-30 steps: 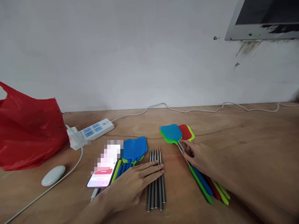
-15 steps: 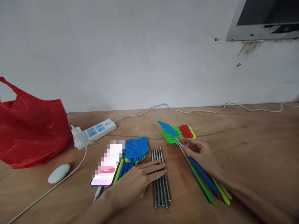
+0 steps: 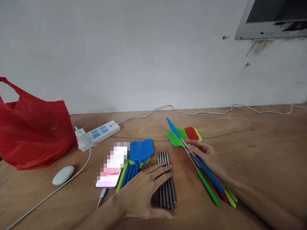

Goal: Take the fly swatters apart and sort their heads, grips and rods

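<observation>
My left hand (image 3: pixel 144 190) lies over a bundle of several dark metal rods (image 3: pixel 167 193), its fingers stretched across their upper part and its thumb spread out near their lower ends. My right hand (image 3: pixel 212 163) pinches the metal shaft of a blue fly swatter (image 3: pixel 173 128), whose head is turned edge-on. Under and beside it lie a green fly swatter (image 3: pixel 175 138), a red fly swatter (image 3: pixel 191 134) and yellow-green ones, partly covered by the hand. Left of the rods is a stack of blue fly swatters (image 3: pixel 141 150) with yellow-green ones; my left hand hides some handles.
A phone (image 3: pixel 109 182) with a lit screen and plugged cable lies left of the stack. Farther left are a white power strip (image 3: pixel 105 130), a white oval device (image 3: pixel 63 175) and a red plastic bag (image 3: pixel 35 134). A thin cord runs along the wall.
The blue swatter in my right hand has turned so its head shows more edge-on. My left thumb has come out beside the rods' lower ends. The view has shifted slightly.
</observation>
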`<action>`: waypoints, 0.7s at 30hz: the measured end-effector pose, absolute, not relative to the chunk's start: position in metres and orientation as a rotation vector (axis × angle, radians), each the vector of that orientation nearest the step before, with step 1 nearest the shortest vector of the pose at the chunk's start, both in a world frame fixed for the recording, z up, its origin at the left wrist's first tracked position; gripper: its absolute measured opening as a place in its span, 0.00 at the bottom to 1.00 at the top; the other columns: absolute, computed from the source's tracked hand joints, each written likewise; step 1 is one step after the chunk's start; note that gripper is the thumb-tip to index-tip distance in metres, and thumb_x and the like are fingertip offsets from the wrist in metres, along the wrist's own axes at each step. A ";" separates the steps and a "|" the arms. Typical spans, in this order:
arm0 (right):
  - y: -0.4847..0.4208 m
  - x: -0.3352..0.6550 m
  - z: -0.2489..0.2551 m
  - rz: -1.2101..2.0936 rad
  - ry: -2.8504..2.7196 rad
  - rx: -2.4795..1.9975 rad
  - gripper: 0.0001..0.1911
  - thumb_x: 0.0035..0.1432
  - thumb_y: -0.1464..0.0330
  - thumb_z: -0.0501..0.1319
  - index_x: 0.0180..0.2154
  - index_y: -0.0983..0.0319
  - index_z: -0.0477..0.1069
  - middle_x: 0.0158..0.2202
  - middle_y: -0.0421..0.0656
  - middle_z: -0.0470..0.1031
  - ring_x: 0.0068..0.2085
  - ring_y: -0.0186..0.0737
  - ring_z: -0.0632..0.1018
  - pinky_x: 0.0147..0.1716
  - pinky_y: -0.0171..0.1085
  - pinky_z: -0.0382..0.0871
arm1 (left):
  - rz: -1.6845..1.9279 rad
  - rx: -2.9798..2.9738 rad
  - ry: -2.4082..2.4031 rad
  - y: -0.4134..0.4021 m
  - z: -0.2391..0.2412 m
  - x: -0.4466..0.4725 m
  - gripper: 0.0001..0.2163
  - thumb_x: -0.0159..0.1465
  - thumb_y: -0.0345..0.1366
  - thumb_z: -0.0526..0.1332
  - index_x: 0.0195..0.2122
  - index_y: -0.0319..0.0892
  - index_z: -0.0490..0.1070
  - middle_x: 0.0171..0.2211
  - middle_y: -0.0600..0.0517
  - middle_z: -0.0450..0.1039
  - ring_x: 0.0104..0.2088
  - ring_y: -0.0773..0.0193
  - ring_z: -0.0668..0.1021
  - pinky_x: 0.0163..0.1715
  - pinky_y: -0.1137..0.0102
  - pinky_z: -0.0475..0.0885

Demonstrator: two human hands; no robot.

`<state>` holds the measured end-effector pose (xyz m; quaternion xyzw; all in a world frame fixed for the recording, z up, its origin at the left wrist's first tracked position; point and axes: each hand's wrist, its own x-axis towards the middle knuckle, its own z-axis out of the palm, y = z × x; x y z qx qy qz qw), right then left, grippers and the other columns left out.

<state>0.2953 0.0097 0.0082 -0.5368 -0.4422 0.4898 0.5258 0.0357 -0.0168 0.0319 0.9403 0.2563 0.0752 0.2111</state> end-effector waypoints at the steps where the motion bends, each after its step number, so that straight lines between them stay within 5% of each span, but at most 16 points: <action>1: 0.010 0.295 0.008 1.168 -1.054 -1.279 0.25 0.46 0.53 0.71 0.44 0.60 0.80 0.28 0.40 0.78 0.29 0.36 0.73 0.24 0.31 0.63 | 0.198 2.616 0.727 -0.018 0.031 0.037 0.40 0.59 0.57 0.66 0.66 0.39 0.60 0.68 0.40 0.57 0.68 0.45 0.60 0.65 0.51 0.59; 8: 0.007 0.292 0.013 1.219 -1.035 -1.266 0.30 0.44 0.51 0.72 0.45 0.63 0.78 0.22 0.35 0.72 0.14 0.25 0.61 0.12 0.29 0.51 | 0.165 2.650 0.754 -0.020 0.024 0.041 0.38 0.61 0.58 0.63 0.65 0.38 0.60 0.68 0.39 0.57 0.68 0.45 0.58 0.66 0.50 0.58; 21: 0.010 0.295 0.014 1.265 -0.964 -1.204 0.31 0.41 0.53 0.74 0.44 0.64 0.77 0.21 0.36 0.73 0.11 0.25 0.62 0.10 0.29 0.50 | 0.206 2.711 0.724 -0.018 0.018 0.042 0.36 0.61 0.52 0.65 0.65 0.39 0.60 0.67 0.40 0.58 0.68 0.45 0.59 0.65 0.51 0.59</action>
